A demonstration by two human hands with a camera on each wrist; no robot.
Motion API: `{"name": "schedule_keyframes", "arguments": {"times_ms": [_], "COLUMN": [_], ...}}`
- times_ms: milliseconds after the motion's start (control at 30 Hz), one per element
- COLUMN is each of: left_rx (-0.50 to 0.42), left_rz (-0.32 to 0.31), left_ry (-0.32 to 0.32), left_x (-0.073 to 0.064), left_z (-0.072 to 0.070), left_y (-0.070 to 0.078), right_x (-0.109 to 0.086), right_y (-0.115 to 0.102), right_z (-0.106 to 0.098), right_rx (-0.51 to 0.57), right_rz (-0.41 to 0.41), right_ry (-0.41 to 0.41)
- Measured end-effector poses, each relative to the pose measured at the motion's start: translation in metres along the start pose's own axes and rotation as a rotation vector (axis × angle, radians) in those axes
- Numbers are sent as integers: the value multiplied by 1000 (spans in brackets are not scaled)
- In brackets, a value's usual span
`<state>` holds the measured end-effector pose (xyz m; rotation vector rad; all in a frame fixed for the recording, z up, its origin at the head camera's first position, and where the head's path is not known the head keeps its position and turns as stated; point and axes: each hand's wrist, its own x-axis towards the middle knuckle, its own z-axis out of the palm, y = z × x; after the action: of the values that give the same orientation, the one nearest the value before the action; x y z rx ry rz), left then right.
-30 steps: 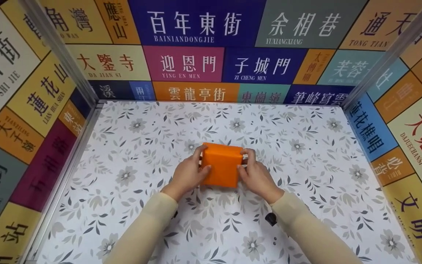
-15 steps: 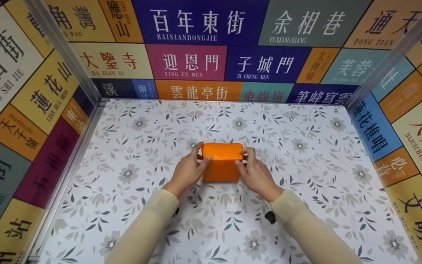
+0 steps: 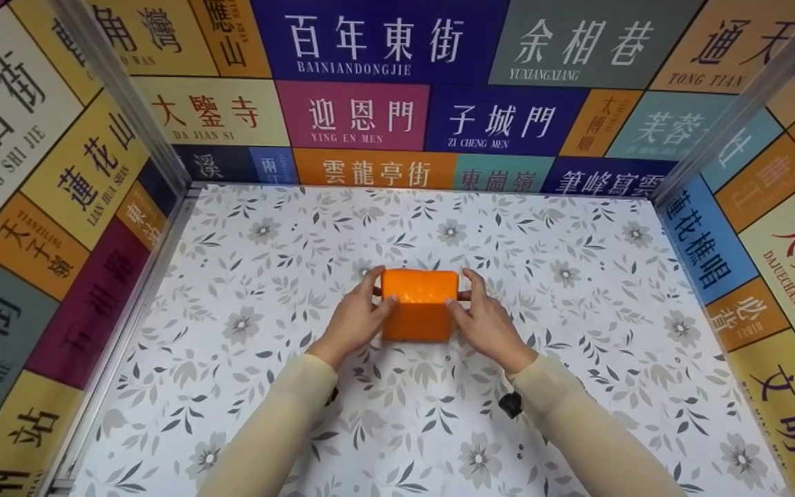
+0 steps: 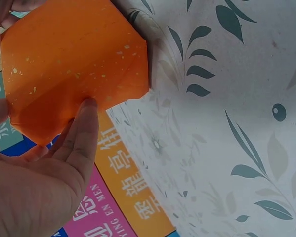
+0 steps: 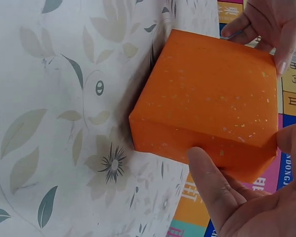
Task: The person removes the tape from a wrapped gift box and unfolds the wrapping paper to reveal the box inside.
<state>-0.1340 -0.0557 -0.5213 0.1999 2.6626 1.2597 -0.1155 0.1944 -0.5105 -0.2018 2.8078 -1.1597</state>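
Note:
An orange paper-wrapped box (image 3: 419, 319) with gold flecks sits between both hands in the middle of the head view. Its flat top and near face are visible. On its left side my left hand (image 3: 355, 319) grips it, thumb at the near top corner and fingers along the side. Opposite, my right hand (image 3: 491, 324) holds it with the thumb at the near right corner. The right index finger lies along the side face in the right wrist view. Whether the box's underside touches the table is hidden.
White table covering (image 3: 266, 414) with grey flowers and leaves lies all around the box. Sign-patterned panels (image 3: 363, 114) stand at the back and both sides, joined by metal corner posts (image 3: 132, 103). Black devices (image 3: 510, 404) show under the wrists.
The box has tipped in the hands, so its top now shows fully and its near face looks shorter. The right index finger has lifted slightly away from the far corner. The left hand keeps its hold.

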Motion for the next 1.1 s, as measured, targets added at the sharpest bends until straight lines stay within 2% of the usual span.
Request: {"name": "schedule_keyframes", "arguments": {"times_ms": [167,367,467,633,767,933,1100], "left_rx": [-68,-50,-65,-169,-175,-124,-116], "left_rz": [-18,-57,-104,-173,-158,-122,-68], "left_ry": [-33,-92,-142,-214,-219,-213,-183], "left_x": [0,2,3,3,3,3,1], "left_z": [-2,-4,-6,-8,-7,-7,-9], "left_y": [0,-2,-4,-6,-5,-2,1], "right_x": [4,11,13,13,13,10,8], "right_y": [2,5,5,5,6,3,-1], "right_z": [-5,-10,-11,-13,-12,-12,-12], "right_rx": [30,30,63,142,173,188,130], "right_rz": [45,103,152,224,216,197,140], "right_ry": [-53,-116,-188,-270,-280,-284,-258]}}
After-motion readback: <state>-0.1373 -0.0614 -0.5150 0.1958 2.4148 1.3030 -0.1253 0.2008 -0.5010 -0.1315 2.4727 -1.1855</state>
